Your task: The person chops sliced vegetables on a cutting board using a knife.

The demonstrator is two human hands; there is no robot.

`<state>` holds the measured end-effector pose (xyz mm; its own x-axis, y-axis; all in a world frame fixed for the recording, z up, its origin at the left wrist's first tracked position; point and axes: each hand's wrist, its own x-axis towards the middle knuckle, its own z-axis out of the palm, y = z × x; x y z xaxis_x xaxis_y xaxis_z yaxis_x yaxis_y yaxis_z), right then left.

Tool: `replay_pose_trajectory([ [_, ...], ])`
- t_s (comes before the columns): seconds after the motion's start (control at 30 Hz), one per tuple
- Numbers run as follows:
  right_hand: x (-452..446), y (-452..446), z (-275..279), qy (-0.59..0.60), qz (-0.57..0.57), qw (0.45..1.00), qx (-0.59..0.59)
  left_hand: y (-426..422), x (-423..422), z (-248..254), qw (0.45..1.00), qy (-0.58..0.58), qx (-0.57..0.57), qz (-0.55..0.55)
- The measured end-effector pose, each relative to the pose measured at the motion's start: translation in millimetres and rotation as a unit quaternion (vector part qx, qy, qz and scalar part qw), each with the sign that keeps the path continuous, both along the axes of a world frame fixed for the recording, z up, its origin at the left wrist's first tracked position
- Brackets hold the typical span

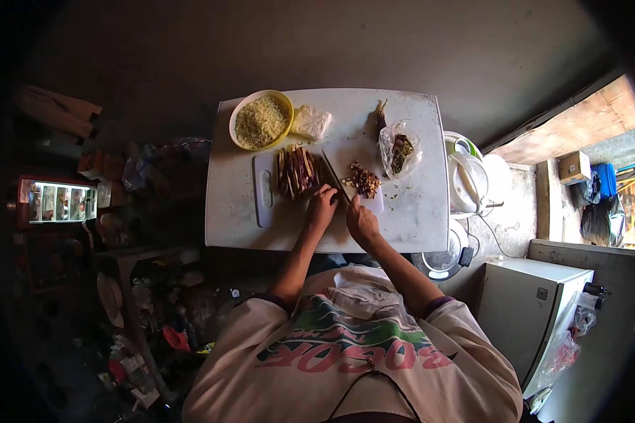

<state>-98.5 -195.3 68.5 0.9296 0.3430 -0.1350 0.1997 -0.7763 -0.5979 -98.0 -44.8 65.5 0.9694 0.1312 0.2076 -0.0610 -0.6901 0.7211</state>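
My right hand (362,222) is closed around the handle of a knife (335,175), whose blade slants up and to the left over the white cutting board (264,190). Just left of the blade, my left hand (322,204) has its fingers curled down on the ends of purple eggplant strips; exactly what lies under the fingertips is partly hidden. A bundle of eggplant strips (296,171) rests across the board. To the right of the knife lies a heap of small chopped eggplant pieces (363,180).
Behind the board stand a yellow-rimmed bowl (287,106) of pale shredded food and a wrapped white packet (311,122). A whole eggplant (381,117) and a plastic bag (410,163) with scraps lie at the right. A white appliance (467,182) stands beside the table (229,233).
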Motion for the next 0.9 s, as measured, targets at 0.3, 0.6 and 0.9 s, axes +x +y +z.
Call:
replay_pose_trajectory([
  [0.3, 26, 0, 21, 0.038, 0.007, 0.999, 0.02, 1, 0, 3, 0.999, -0.034, -0.035, -0.004],
  [0.6, -13, -15, 31, 0.083, -0.007, 0.997, -0.003, 3, -1, 0, 1.0, -0.012, 0.008, 0.001],
  [0.9, 24, 12, 11, 0.043, -0.007, 0.999, 0.028, 14, 6, -29, 0.999, -0.04, 0.028, -0.022],
])
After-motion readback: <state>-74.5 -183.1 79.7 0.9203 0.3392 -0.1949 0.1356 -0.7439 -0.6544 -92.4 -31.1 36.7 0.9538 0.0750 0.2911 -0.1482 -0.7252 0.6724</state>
